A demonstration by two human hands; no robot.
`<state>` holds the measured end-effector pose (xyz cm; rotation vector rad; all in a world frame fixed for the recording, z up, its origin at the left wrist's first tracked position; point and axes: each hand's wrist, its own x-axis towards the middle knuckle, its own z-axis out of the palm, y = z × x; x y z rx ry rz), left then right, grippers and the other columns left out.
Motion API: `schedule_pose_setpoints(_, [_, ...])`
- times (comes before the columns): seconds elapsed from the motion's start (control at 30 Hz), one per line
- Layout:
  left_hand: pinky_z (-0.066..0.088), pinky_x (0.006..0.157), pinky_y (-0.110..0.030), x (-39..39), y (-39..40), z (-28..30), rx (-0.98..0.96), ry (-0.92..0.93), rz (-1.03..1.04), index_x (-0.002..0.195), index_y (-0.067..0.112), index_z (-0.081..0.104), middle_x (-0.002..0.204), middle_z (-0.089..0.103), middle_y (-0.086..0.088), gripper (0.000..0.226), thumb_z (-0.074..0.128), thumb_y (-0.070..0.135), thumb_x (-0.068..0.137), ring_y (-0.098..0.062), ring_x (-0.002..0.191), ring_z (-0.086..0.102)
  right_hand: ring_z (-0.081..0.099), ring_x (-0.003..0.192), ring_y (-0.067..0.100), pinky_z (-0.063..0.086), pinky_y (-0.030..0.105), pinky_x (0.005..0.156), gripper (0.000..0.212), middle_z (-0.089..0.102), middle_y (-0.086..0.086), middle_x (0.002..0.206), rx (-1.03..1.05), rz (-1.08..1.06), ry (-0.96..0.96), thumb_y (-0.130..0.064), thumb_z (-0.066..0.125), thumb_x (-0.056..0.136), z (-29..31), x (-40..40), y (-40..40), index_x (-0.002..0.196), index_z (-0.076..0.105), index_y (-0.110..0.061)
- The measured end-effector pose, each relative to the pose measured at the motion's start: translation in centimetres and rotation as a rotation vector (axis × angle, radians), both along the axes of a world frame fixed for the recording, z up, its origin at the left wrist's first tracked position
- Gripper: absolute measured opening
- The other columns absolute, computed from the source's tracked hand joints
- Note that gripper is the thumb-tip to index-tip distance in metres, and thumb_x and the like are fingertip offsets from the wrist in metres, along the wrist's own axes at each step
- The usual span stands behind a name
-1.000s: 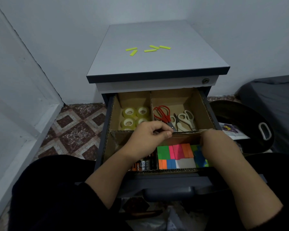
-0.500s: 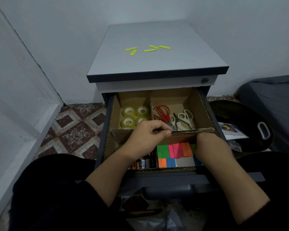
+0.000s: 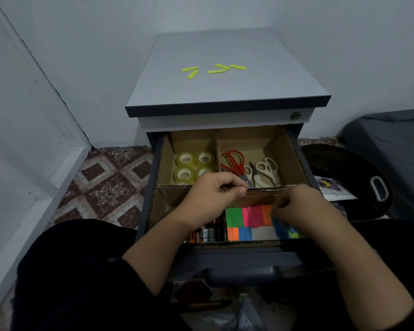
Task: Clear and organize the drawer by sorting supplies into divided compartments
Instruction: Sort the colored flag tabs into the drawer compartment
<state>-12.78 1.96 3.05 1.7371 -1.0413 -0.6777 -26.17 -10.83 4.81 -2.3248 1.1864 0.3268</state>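
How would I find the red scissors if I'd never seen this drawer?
Look in the open drawer under the grey cabinet top, which cardboard splits into four boxes. Go to the far right box, beside the one with the tape rolls. The red scissors lie on its left side, the only red-handled pair; the other scissors have pale handles.

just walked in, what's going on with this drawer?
A person is sorting an open drawer fitted with cardboard dividers. The left hand pinches the top edge of the crosswise cardboard divider. The right hand is down in the front right compartment at the coloured sticky notes. Already sorted: tape rolls back left, scissors back right, batteries front left. Five yellow-green strips lie on the cabinet top.
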Motion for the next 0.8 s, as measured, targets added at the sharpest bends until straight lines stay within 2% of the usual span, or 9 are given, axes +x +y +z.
schedule_pose_setpoints(0.03, [0.054,0.086,-0.028,0.0,0.0,0.0,0.002,-0.004,0.002,0.092,0.02,0.073,0.09,0.071,0.005,0.011,0.064,0.013,0.089,-0.005,0.089,0.064,0.067,0.085,0.02,0.054,0.032,0.08,0.015,0.071,0.007,0.086,0.104,-0.01,-0.014,-0.014,0.058,0.09,0.1,0.2,0.2,0.087,0.073,-0.012])
schedule_pose_setpoints(0.1, [0.054,0.086,-0.028,0.0,-0.1,-0.1,0.0,-0.004,0.002,0.092,0.02,0.073,0.09,0.071,0.006,0.011,0.064,0.013,0.089,-0.005,0.089,0.064,0.069,0.082,0.02,0.056,0.033,0.082,0.013,0.073,0.007,0.081,0.175,0.0,-0.057,-0.01,0.062,0.087,-0.3,0.3,0.8,0.081,0.074,-0.012])
schedule_pose_setpoints(0.2, [0.054,0.088,-0.032,0.0,-0.1,-0.2,-0.005,0.013,0.004,0.091,0.021,0.073,0.091,0.071,0.005,0.012,0.065,0.012,0.089,-0.008,0.091,0.065,0.069,0.076,0.019,0.057,0.032,0.077,0.014,0.072,0.006,0.075,0.16,0.048,-0.054,-0.01,0.063,0.084,-1.2,0.3,1.5,0.075,0.074,-0.015])
schedule_pose_setpoints(0.3, [0.054,0.09,-0.036,0.0,-0.1,-0.2,-0.007,0.016,0.01,0.089,0.023,0.073,0.091,0.071,0.005,0.013,0.065,0.012,0.088,-0.011,0.092,0.066,0.069,0.077,0.019,0.057,0.036,0.079,0.012,0.072,0.005,0.08,0.124,0.069,-0.057,-0.011,0.063,0.082,-1.5,0.5,1.7,0.078,0.074,-0.015])
schedule_pose_setpoints(0.57, [0.054,0.09,-0.036,0.0,-0.2,-0.2,-0.002,0.017,0.01,0.091,0.019,0.073,0.092,0.071,0.002,0.011,0.065,0.011,0.088,-0.013,0.093,0.065,0.065,0.083,0.014,0.055,0.033,0.082,0.011,0.069,0.0,0.09,0.077,0.127,-0.02,-0.017,0.066,0.085,-1.5,0.7,1.8,0.088,0.075,-0.021])
schedule_pose_setpoints(0.8, [0.054,0.088,-0.035,-0.1,-0.1,-0.1,0.002,0.002,0.011,0.09,0.019,0.073,0.092,0.071,0.003,0.011,0.065,0.012,0.089,-0.012,0.092,0.065,0.063,0.085,0.012,0.055,0.034,0.082,0.009,0.068,-0.003,0.091,0.036,0.151,-0.029,-0.019,0.068,0.082,-1.7,0.7,1.9,0.081,0.074,-0.026])
